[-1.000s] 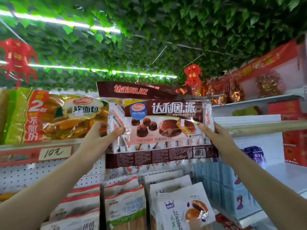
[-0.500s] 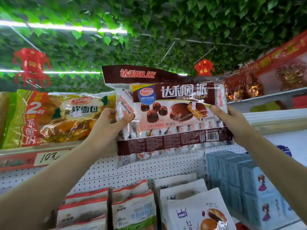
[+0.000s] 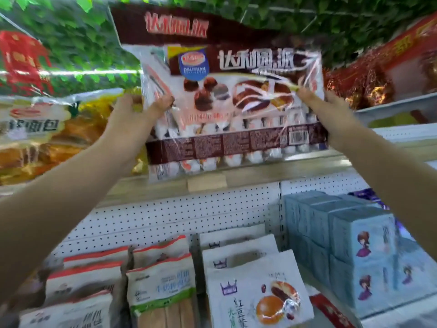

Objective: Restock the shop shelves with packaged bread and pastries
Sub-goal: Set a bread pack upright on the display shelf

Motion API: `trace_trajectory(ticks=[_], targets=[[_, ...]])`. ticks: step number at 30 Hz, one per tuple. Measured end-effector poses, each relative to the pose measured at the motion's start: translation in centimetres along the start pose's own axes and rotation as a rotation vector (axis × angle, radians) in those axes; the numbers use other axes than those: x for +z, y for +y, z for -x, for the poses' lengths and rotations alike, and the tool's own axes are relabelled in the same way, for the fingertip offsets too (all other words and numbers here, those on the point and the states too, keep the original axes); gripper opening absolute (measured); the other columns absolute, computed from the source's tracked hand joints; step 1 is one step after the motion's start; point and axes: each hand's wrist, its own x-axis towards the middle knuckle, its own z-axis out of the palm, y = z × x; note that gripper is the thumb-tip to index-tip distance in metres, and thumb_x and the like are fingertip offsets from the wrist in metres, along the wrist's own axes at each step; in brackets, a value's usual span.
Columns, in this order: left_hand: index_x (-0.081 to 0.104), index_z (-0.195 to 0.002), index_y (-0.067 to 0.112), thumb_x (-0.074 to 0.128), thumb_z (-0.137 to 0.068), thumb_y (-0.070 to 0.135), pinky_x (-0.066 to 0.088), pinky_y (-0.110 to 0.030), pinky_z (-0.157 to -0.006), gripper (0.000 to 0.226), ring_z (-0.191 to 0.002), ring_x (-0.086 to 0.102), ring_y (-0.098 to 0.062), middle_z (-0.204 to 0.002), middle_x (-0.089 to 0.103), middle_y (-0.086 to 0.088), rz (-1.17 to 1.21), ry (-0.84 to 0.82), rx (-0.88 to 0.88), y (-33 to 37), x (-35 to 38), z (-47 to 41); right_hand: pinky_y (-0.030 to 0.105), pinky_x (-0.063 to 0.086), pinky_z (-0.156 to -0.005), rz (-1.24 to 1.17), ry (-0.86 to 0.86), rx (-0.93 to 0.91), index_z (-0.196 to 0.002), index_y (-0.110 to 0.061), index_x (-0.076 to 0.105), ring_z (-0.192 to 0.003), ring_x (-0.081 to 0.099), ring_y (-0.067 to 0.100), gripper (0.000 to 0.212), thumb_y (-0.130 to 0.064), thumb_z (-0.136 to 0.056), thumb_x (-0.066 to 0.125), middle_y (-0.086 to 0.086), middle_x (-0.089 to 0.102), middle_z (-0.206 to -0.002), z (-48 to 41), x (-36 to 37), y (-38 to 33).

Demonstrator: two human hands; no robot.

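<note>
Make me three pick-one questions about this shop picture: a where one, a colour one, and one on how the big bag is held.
1. Where are the blue boxes?
A. on the top shelf
B. right of the white bags, lower shelf
C. on the floor

2. What colour is the raised bag's top strip?
A. green
B. purple
C. brown

3. How is the bag held?
A. left grip and right grip, one at each side
B. one grip only
C. untouched

Answers: B, the boxes stand beside the white bags; C, the lettered strip is dark brown; A, a grip pinches each side edge.
</note>
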Motion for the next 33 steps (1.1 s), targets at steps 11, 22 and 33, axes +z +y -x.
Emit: trace_trajectory(ticks=[11,22,33], targets=[[0.042,-0.130,0.019,0.065,-0.089,0.051,0.044,-0.026,-0.064,0.057,-0.073,0.056,-0.008,-0.100,0.063,0.002,-0.037,0.060,0.023,0.6,5.3,-2.6,0.036,0.038,-0.111,-0.024,0.020,-0.035,-0.143,-0.021,0.044,-0.117,0.047,0.011,0.063,-0.048,-0.090,0.065,-0.013,0.057,-0.117,-4.2,-2.7,1.8],[0.038,-0.132,0.023,0.068,-0.086,0.053,0.053,-0.050,-0.093,0.062,-0.103,0.066,-0.028,-0.122,0.063,-0.013,-0.077,-0.011,-0.008,-0.1,6.8,-3.8,0.025,0.026,-0.097,0.029,-0.114,-0.036,-0.155,-0.020,0.023,-0.122,0.032,0.005,0.070,-0.046,-0.097,0.053,-0.011,0.036,-0.129,-6.0,-2.9,4.9],[0.022,-0.122,0.026,0.059,-0.097,0.035,0.052,-0.045,-0.093,0.046,-0.102,0.064,-0.026,-0.099,0.062,0.001,-0.173,-0.085,0.063,-1.3,8.0,-3.8,0.039,0.027,-0.108,0.130,-0.239,0.012,-0.154,-0.022,0.018,-0.129,0.031,0.011,0.072,-0.045,-0.096,0.054,-0.007,0.036,-0.140,-8.0,-3.5,6.4]])
